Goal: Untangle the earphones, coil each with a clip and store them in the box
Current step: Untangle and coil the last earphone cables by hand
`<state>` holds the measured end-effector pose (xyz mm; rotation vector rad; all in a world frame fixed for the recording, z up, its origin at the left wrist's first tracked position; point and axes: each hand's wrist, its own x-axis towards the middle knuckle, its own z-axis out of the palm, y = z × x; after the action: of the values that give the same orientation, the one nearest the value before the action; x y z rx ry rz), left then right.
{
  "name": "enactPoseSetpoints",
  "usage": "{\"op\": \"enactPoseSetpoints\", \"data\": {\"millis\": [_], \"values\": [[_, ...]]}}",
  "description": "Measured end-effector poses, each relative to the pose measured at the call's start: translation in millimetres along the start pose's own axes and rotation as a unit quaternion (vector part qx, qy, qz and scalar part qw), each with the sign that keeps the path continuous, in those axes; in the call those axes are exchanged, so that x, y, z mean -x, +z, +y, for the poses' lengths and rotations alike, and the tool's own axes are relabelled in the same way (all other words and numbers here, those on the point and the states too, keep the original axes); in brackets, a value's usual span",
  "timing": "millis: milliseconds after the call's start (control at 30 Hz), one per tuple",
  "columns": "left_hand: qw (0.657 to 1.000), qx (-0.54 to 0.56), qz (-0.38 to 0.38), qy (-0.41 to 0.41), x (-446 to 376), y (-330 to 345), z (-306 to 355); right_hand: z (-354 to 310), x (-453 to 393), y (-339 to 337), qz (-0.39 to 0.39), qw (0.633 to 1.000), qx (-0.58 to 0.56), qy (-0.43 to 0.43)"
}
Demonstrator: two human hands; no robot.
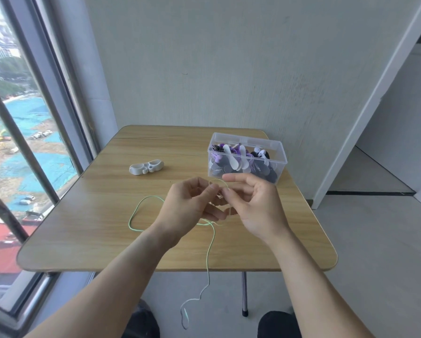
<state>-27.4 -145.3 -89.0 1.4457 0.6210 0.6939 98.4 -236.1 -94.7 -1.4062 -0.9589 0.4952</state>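
A wooden table (82,230) stands against a pale wall (229,57), beside a daylit window (16,142), on grey floor (375,240).

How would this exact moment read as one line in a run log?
step: coiling | left hand + right hand: pinch green earphone cable | white clip: on table | clear box: holds clipped earphones

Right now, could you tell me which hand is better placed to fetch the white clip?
Probably the left hand: the white clip lies on its side of the table, while the right hand sits nearer the clear box. Both pinch the green earphone cable.
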Motion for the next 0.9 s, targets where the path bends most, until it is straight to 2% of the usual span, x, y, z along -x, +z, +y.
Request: {"op": "enactPoseSetpoints", "data": {"millis": [100, 200, 267, 333, 400, 467, 533, 567, 633, 700, 767, 800, 833, 900], "values": [[0.997, -0.014, 0.071, 0.009, -6, -8, -2, 1, -1, -4, 0.041, 0.999, 0.019, 0.006], [0.993, -0.051, 0.103, 0.027, -11, -14, -4, 4, -5, -10, 0.056, 0.997, 0.041, 0.034], [0.991, -0.012, 0.134, 0.019, -16, -17, -4, 4, -7, -16, 0.050, 0.996, 0.043, 0.064], [0.980, 0.021, 0.197, 0.003, -20, -26, -4, 1, -8, -23, 0.035, 0.996, 0.026, 0.077], [0.969, 0.010, 0.246, -0.009, -23, -38, -5, 0, -9, -36, -0.004, 0.991, 0.097, 0.090], [0.960, 0.017, 0.279, -0.011, -25, -48, -9, 1, -9, -47, -0.054, 0.969, 0.206, 0.127], [0.948, 0.038, 0.316, -0.001, -28, -54, -12, 5, -8, -55, -0.075, 0.945, 0.263, 0.178], [0.941, 0.044, 0.336, 0.003, -29, -56, -12, 6, -7, -56, -0.076, 0.943, 0.258, 0.197], [0.932, 0.056, 0.358, 0.003, -32, -57, -13, 3, -6, -53, -0.059, 0.964, 0.158, 0.205], [0.939, 0.048, 0.339, -0.025, -31, -54, -14, -5, -5, -48, -0.048, 0.982, 0.039, 0.176], [0.950, -0.079, 0.296, -0.064, -28, -46, -14, -12, -4, -43, -0.059, 0.990, -0.029, 0.127], [0.948, -0.164, 0.268, -0.051, -24, -38, -13, -13, -4, -39, -0.068, 0.991, -0.050, 0.105], [0.948, -0.220, 0.232, -0.006, -18, -28, -8, -15, -4, -36, -0.075, 0.991, -0.063, 0.091], [0.960, -0.235, 0.113, 0.101, -8, -8, 1, -18, -3, -27, -0.088, 0.990, -0.077, 0.074]]}}
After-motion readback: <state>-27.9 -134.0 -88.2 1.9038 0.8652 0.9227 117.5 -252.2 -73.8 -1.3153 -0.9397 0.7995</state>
